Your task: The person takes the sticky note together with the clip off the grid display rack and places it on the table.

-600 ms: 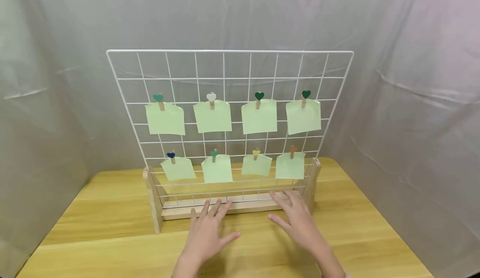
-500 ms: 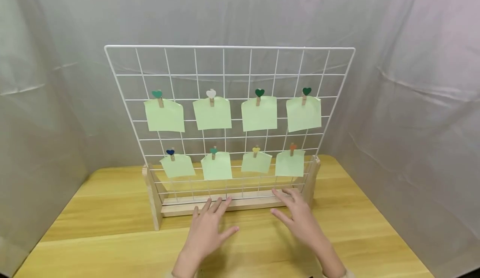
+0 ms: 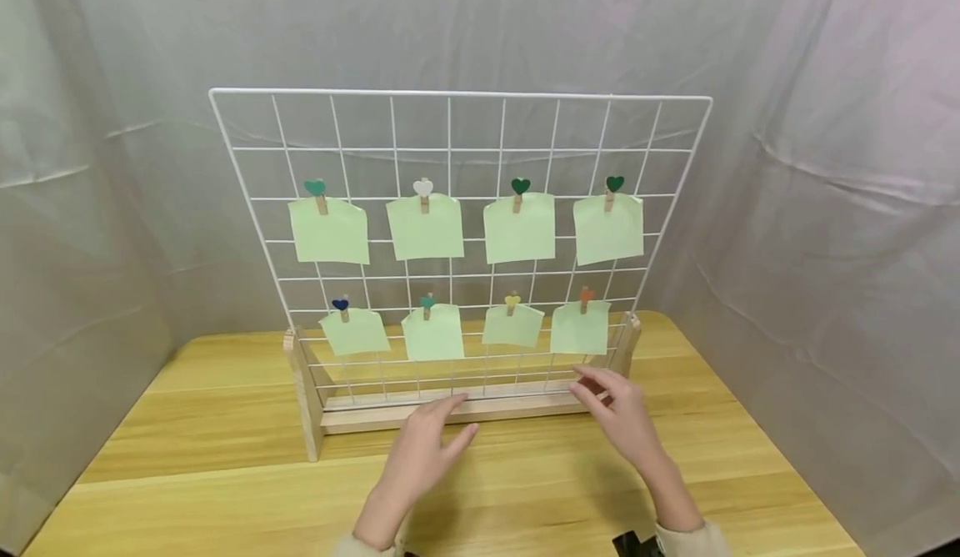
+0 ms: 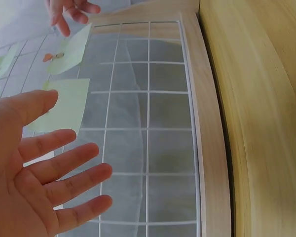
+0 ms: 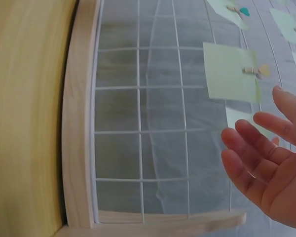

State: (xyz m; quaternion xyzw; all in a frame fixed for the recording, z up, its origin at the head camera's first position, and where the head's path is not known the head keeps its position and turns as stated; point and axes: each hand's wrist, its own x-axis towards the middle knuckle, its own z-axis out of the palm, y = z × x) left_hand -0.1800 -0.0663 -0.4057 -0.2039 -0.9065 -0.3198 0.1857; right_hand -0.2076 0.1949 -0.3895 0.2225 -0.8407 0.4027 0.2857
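A white wire grid (image 3: pixel 450 150) stands in a wooden base (image 3: pixel 495 409) on the table. Two rows of pale green paper notes (image 3: pixel 519 232) hang from it, each under a small wooden clothespin (image 3: pixel 424 198) with a coloured heart. My left hand (image 3: pixel 422 453) is in front of the base's middle; in the left wrist view its palm (image 4: pixel 19 192) shows bare, with fingers spread. Before the grid's lower right part is my right hand (image 3: pixel 626 424), below the note with the orange-heart clothespin (image 3: pixel 585 300). Its fingers (image 5: pixel 256 148) bend loosely around nothing.
The wood-grain table (image 3: pixel 210 490) reaches out on both sides of the base. Grey cloth (image 3: pixel 810 232) hangs behind and along both sides. A dark object (image 3: pixel 636 545) shows by the right sleeve at the bottom edge.
My right hand has moved rightward and its fingers have drawn in from a spread. The left hand has turned slightly, staying near the same spot. Notes and clothespins keep their places on the grid.
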